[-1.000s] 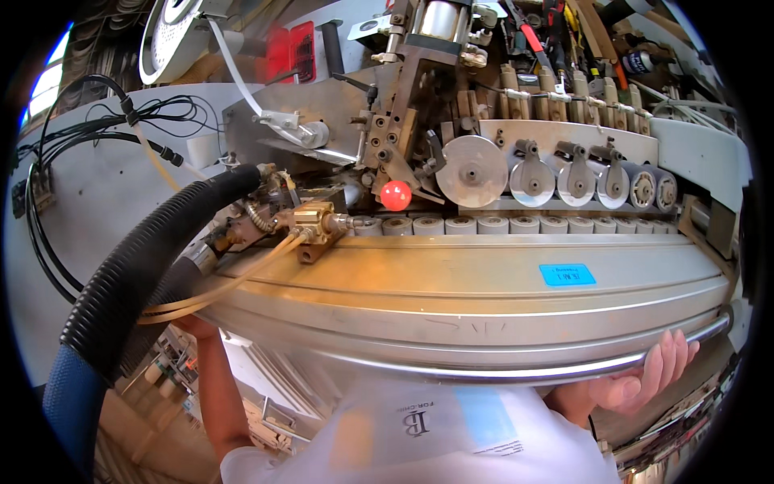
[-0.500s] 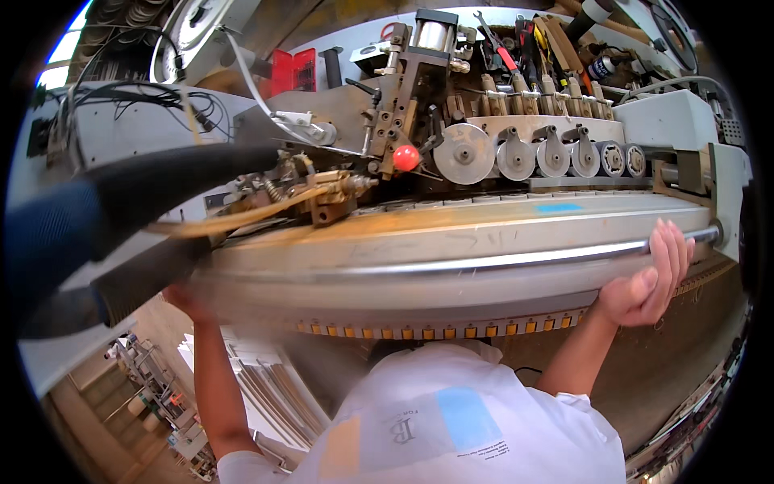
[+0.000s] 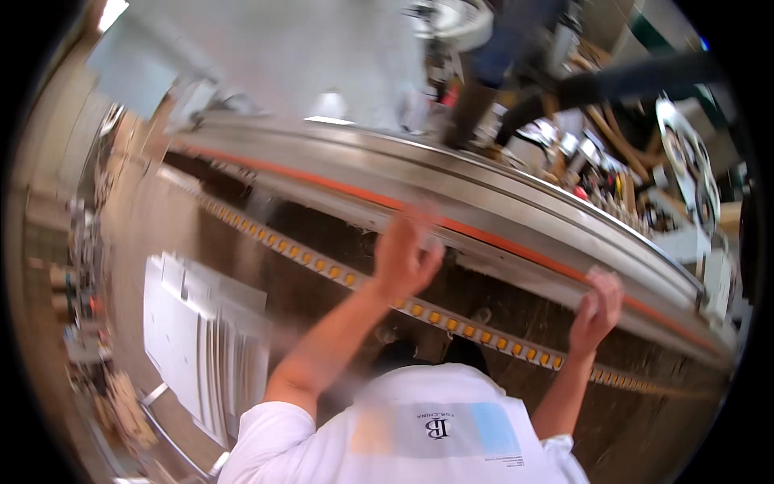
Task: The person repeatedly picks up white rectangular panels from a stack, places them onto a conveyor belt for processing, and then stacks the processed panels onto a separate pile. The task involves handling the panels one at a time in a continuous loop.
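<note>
Gripping the long metal rail (image 3: 516, 210) at its lower edge, right hand (image 3: 595, 310) closed on it; left hand (image 3: 403, 258) wide, blurred; fingers risk pinching near the roller chain (image 3: 339, 274).

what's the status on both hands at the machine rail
Left hand raised, fingers spread, blurred, near the long metal rail. Right hand gripping the rail's lower edge. Nothing between hands and rail.
</note>
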The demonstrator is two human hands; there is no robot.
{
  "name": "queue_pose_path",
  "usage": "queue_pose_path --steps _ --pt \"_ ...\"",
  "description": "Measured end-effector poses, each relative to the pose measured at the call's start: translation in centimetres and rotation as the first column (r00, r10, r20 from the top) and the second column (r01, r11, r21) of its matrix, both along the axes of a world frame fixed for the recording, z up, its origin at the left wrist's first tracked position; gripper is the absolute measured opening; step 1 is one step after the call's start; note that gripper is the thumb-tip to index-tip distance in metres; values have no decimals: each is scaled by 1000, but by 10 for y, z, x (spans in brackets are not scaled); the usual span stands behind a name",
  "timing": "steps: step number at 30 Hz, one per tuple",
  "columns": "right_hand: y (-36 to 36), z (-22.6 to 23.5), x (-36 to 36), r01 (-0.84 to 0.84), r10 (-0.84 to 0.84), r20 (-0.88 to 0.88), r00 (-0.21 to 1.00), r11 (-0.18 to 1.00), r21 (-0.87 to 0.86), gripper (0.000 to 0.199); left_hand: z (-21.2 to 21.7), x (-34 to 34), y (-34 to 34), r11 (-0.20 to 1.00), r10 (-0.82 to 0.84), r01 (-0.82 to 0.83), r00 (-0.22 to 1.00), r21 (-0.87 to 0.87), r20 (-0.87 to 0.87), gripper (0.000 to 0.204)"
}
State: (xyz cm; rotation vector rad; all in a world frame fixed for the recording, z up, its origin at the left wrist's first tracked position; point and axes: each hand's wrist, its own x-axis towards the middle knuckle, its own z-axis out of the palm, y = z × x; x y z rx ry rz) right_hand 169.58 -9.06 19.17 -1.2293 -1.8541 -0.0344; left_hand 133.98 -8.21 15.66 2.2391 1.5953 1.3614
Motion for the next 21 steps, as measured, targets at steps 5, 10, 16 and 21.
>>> queue_pose_path --steps 5,10,16,21 --pt "-58 -34 -155 -332 348 13 937 903 -273 9 -113 -78 -198 828 -51 145 981 -541 186 29" --pt "-75 -93 -272 -458 440 -189 878 659 -596 10 -197 -180 -421 395 480 -83 868 -915 128 29" --pt "-60 -111 -417 -537 744 -6 668 477 -695 17 -177 -283 -526 131 793 -441 584 -888 -173 25" --pt "-44 -109 -531 -599 823 -58 565 360 -716 20 -218 -307 -491 264 853 -454 522 -851 -14 26"
